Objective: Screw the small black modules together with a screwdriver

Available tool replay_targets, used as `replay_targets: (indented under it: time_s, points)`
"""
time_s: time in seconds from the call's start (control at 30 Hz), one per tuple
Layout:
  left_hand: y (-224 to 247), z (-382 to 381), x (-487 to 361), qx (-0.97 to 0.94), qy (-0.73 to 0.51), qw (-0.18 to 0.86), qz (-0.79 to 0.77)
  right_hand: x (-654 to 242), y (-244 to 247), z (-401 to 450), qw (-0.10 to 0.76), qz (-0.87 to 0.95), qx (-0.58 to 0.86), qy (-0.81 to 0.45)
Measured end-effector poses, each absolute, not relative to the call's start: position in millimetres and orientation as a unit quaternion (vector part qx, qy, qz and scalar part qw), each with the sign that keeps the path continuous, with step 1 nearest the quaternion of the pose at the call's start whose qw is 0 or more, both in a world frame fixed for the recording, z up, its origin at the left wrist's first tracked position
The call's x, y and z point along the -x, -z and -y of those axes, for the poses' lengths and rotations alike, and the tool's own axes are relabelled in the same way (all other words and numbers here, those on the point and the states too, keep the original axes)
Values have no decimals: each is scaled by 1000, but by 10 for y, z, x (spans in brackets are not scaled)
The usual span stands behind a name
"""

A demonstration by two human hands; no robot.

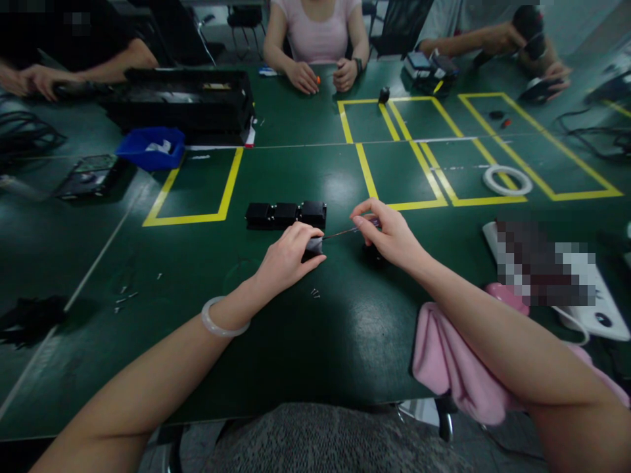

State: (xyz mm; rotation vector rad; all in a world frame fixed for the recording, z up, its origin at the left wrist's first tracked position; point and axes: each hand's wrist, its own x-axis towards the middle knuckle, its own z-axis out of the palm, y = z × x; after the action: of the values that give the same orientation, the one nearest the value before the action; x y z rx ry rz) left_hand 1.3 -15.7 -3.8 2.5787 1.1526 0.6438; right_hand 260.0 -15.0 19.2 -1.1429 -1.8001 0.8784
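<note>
My left hand point(290, 257) is closed round a small black block with a grey face point(314, 246), keeping it on the green table. Between the fingertips of my right hand point(387, 233) is a thin metal tool point(342, 232); whether it is tweezers or a slim screwdriver I cannot tell. Its tip reaches the block's right side. Just behind my left hand, three black blocks point(286, 213) sit in a row. A small dark part point(373, 253) lies partly hidden under my right hand. A few tiny screws point(315, 293) rest in front of the block.
More screws point(125, 297) lie to the left. A blue bin point(152, 150) stands by a long black housing point(187, 105). At right are a white tape roll point(507, 180), a pink cloth point(453, 361) and a white power strip point(604, 302). Co-workers' hands point(303, 77) rest across the table.
</note>
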Motion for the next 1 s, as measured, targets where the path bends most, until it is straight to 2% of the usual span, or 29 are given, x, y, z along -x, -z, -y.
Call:
replay_targets:
  time_s: [1.0]
  points:
    - [35,159,-20,-882,-215,124,-400,-2607,-190,147,411,718,453,-332]
